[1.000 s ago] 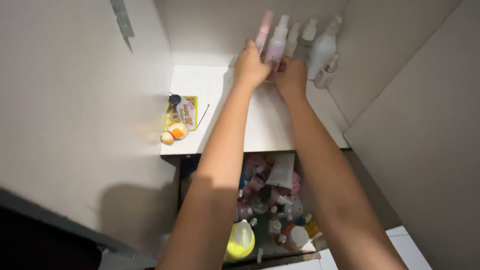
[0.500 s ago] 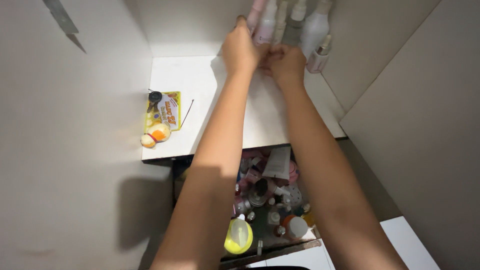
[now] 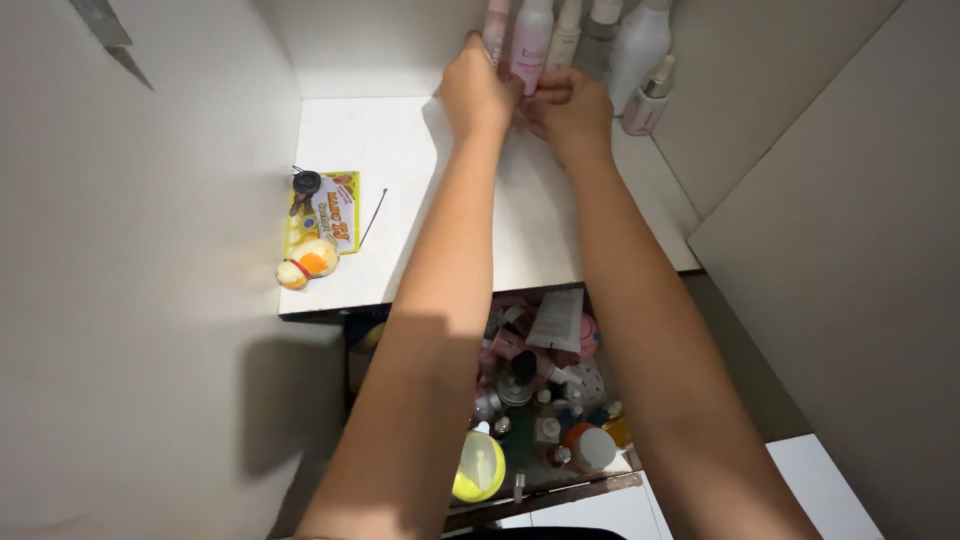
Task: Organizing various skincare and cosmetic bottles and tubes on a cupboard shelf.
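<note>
Holding: left hand [image 3: 475, 95] grips pink bottle [image 3: 527, 45].
Right hand [image 3: 572, 112]: beside bottle, closure hidden, cannot tell.
Technique: keep bottle upright, clear of white bottle [image 3: 638, 45].

Bottles [image 3: 600, 35] stand behind both hands; packet [image 3: 325, 210] lies left.

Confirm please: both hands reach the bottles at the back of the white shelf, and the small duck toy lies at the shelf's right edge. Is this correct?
Not quite. In the head view the duck toy lies at the shelf's left edge, beside a yellow packet. The left hand and right hand do reach the bottles at the back.
</note>
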